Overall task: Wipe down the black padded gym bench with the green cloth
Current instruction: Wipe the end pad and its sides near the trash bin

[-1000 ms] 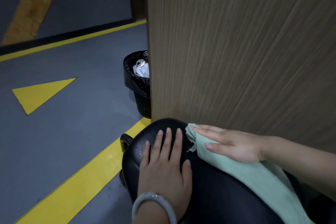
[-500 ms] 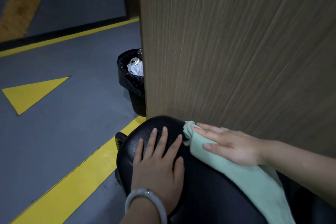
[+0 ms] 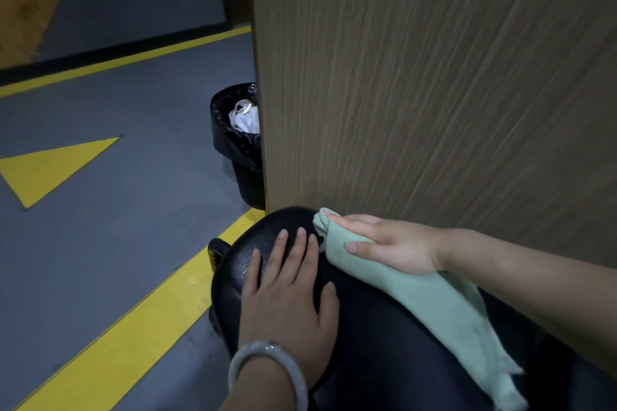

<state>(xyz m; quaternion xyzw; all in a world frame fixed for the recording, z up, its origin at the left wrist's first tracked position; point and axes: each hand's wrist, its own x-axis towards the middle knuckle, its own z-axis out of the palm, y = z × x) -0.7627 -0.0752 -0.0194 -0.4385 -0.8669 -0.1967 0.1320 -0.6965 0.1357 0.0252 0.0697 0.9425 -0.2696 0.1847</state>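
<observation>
The black padded bench (image 3: 374,337) fills the lower middle of the view, its rounded end close to a wooden panel. My left hand (image 3: 287,297) lies flat on the bench end with its fingers spread, a pale bangle on the wrist. My right hand (image 3: 387,247) presses the green cloth (image 3: 447,314) flat against the padding near the bench's far edge. The cloth bunches at my fingertips and trails back along the bench toward the lower right.
A tall wood-grain panel (image 3: 434,77) rises right behind the bench. A black bin (image 3: 240,157) lined with a bag and holding rubbish stands at the panel's left edge. The grey floor (image 3: 117,210) carries yellow lines and a yellow triangle.
My right hand has pushed the cloth a little further toward the bench's rounded end. My left hand stays flat on the padding, and the view has shifted slightly.
</observation>
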